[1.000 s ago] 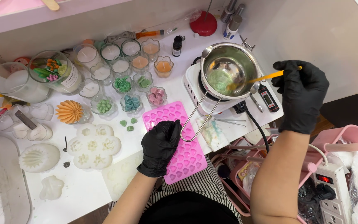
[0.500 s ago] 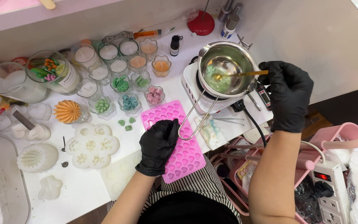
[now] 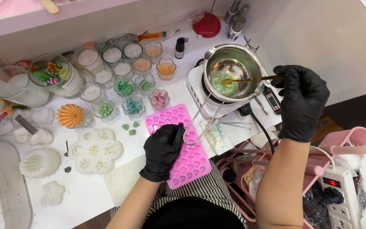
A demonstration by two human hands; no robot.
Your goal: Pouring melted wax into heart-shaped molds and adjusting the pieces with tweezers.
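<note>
Right hand (image 3: 302, 101) (black-gloved) pinches a gold spoon (image 3: 250, 79), its bowl dipped in green wax inside the steel pot (image 3: 234, 72) on the small white hotplate (image 3: 200, 91); left hand (image 3: 162, 150), fingers curled, presses the pink heart mould (image 3: 183, 146) flat on the tabletop (image 3: 85, 191).
</note>
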